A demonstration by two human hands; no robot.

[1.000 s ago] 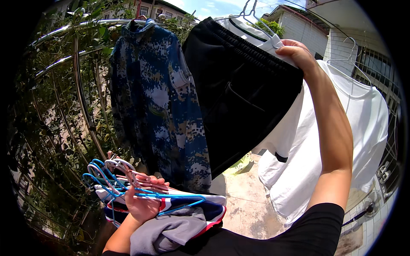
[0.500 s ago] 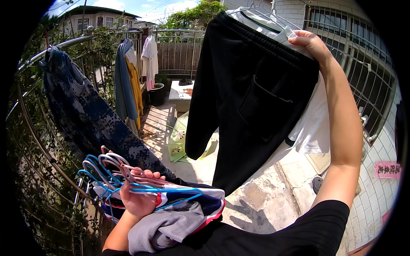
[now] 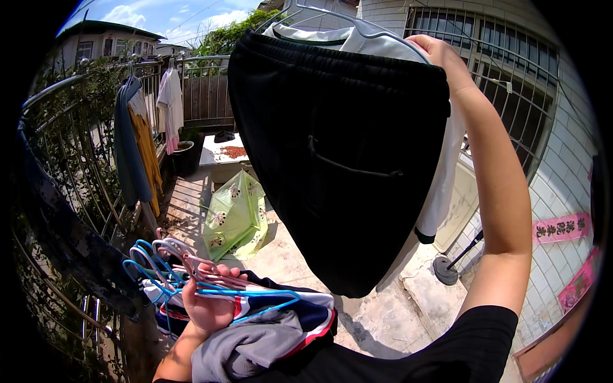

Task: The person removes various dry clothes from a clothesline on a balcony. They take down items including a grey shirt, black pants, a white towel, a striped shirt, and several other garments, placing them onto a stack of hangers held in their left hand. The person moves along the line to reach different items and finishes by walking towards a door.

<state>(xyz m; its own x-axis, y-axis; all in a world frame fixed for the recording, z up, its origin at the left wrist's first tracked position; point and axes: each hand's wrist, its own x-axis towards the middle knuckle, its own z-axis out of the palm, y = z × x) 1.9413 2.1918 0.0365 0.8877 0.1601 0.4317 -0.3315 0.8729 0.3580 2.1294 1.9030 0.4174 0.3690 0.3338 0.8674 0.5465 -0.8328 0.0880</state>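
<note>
My left hand (image 3: pixel 214 307), low at the left, is closed around a bunch of blue and pink hangers (image 3: pixel 172 258). Clothes hang over that forearm: a navy, white and red garment (image 3: pixel 317 314) and a grey cloth (image 3: pixel 249 345). Raised at the upper right, my right hand (image 3: pixel 447 60) pinches the white shirt (image 3: pixel 450 159) by the end of a grey wire hanger (image 3: pixel 357 22). Black pants (image 3: pixel 345 159) with an elastic waistband and a pocket hang in front of the shirt, covering most of it. The right fingertips are partly hidden behind the cloth.
Camouflage pants (image 3: pixel 48 198) hang along the metal railing (image 3: pixel 57 89) at left, with other clothes (image 3: pixel 137 140) farther along. A light green umbrella (image 3: pixel 236 217) lies on the ground before a white slab (image 3: pixel 214 150). A round dark base with a pole (image 3: pixel 446 271) stands near the tiled wall.
The black pants and white shirt have come closer and shifted left, and my right hand has risen slightly. My view has turned right. The left hand keeps its hold on the hangers.
</note>
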